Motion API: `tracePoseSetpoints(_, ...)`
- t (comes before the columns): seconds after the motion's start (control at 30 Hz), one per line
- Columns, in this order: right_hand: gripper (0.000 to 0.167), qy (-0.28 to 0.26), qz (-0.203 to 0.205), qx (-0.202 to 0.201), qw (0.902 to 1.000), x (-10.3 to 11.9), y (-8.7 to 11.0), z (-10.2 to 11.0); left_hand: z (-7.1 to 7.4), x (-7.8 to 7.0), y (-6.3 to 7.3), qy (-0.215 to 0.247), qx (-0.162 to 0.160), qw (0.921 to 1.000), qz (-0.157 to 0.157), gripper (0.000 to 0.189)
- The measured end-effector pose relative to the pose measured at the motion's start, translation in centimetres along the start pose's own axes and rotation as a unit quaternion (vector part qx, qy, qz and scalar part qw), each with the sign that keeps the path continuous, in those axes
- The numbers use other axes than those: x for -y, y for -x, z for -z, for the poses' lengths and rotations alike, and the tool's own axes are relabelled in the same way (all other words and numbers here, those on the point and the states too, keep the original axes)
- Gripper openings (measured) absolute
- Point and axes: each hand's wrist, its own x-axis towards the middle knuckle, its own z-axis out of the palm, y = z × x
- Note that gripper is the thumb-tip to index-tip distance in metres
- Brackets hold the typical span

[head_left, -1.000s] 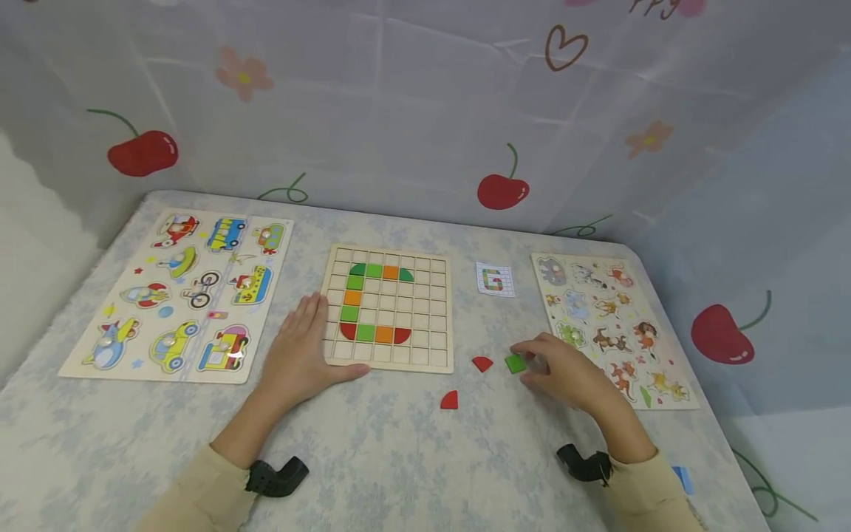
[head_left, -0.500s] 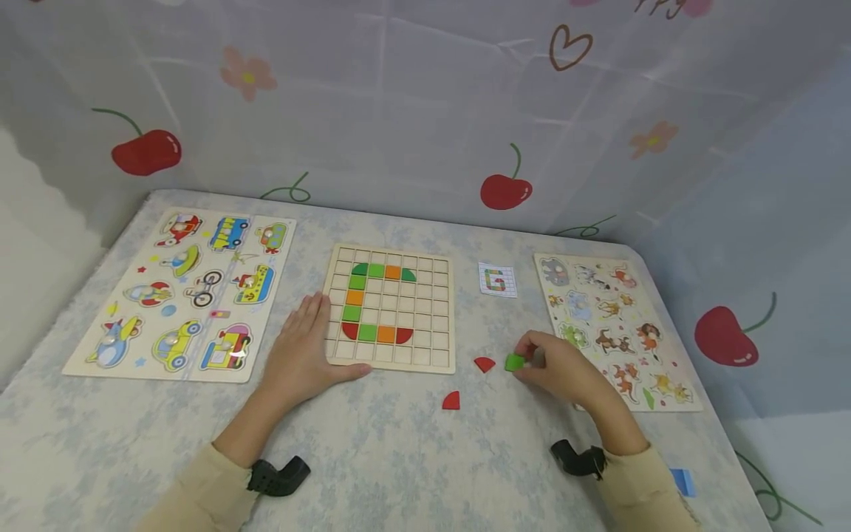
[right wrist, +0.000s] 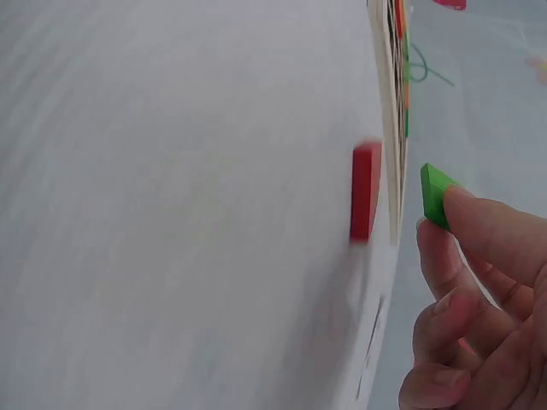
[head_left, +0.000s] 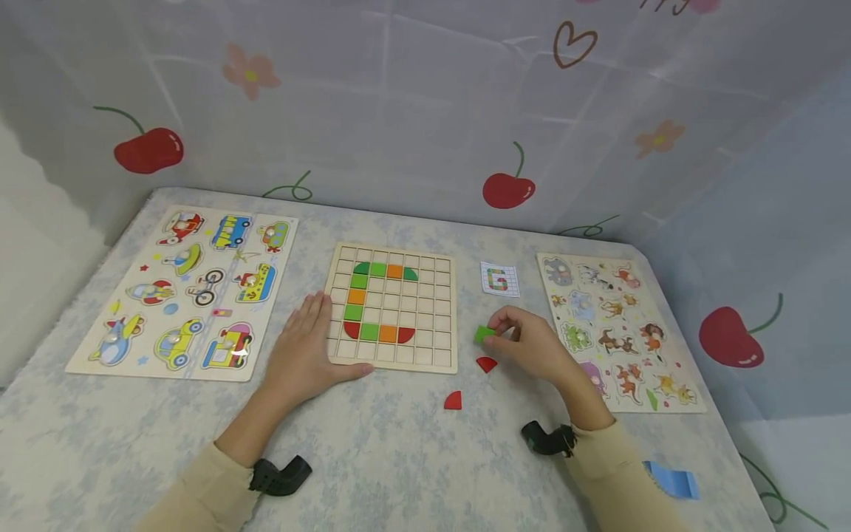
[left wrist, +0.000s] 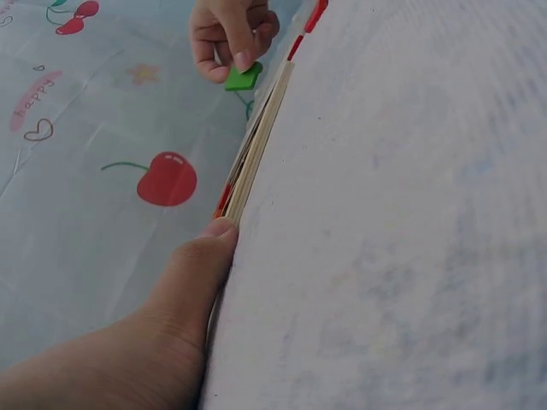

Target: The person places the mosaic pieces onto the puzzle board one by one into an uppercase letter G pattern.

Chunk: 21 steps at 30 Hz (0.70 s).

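Observation:
My right hand [head_left: 528,341] pinches a green square tile [head_left: 483,335] between thumb and fingertips, held above the table in the right wrist view. Flat against the left and front edges of a wooden grid board [head_left: 435,351] rests my left hand [head_left: 299,351], its fingers straight and thumb stretched along the front. Green, orange and red pieces on the board form a C-like shape. Two red quarter-circle pieces lie on the table: one red piece [head_left: 487,364] just below the right hand, another red piece [head_left: 453,400] nearer the front.
A pattern card [head_left: 499,280] showing a G shape lies right of the board. On the left is a vehicle puzzle [head_left: 266,332], on the right an animal puzzle [head_left: 625,343]. A blue object [head_left: 671,480] sits by the right sleeve. A printed curtain [head_left: 399,111] hangs behind the table.
My right hand has taken hold of the green tile, lifted it and moved it left and away from me, past the upper red piece. The left hand stays on the board's edge.

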Motion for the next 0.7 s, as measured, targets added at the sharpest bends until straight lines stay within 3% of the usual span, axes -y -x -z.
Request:
tracePoseSetpoints(0.4,0.014,-0.023,0.039,0.018,0.9988,3.6,-2.8,-3.2,0.0,-0.2,0.2,0.000,-0.005,1.0000,0.002,0.139)
tracePoseSetpoints(0.7,0.015,-0.035,0.046,0.025,0.9980,5.6,-4.4,-4.7,-0.2,-0.4,0.2,-0.007,-0.012,0.9999,0.003,0.137)
